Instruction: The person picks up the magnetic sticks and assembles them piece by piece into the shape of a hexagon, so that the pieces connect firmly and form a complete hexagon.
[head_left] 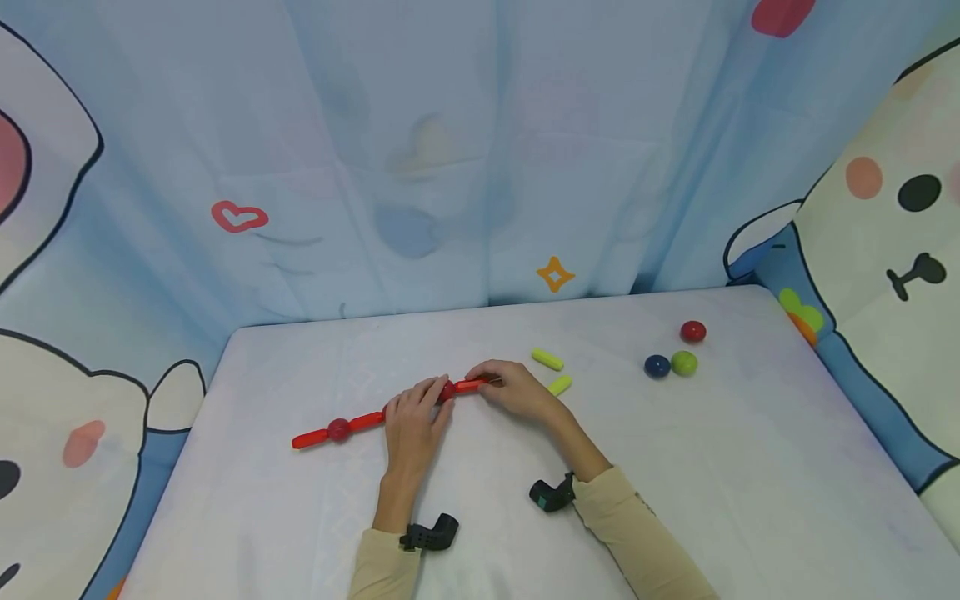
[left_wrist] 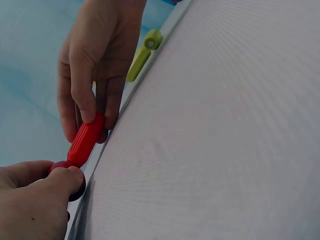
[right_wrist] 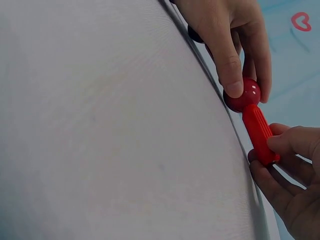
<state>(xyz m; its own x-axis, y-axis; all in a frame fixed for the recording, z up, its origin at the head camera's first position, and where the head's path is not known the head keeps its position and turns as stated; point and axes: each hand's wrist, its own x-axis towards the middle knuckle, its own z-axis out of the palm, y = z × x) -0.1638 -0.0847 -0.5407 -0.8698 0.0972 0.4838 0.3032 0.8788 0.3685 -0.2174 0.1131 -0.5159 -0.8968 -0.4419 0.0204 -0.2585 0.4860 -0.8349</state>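
A line of red rods joined by dark red balls lies slantwise on the table in the head view, with one ball (head_left: 339,430) and the end rod (head_left: 310,439) at its left. My left hand (head_left: 415,417) covers its middle part. Between that hand's thumb and fingers a red ball (right_wrist: 243,95) is pinched. My right hand (head_left: 517,390) holds the far end of a red rod (right_wrist: 258,132) with thumb and fingertips. The rod's other end meets the pinched ball; how deep it sits is hidden.
Two yellow-green rods, one farther back (head_left: 547,359) and one nearer (head_left: 559,385), lie beside my right hand. Farther right are a red ball (head_left: 693,332), a blue ball (head_left: 657,367) and a green ball (head_left: 684,363). A blue patterned curtain (head_left: 450,250) hangs behind the white table (head_left: 750,467).
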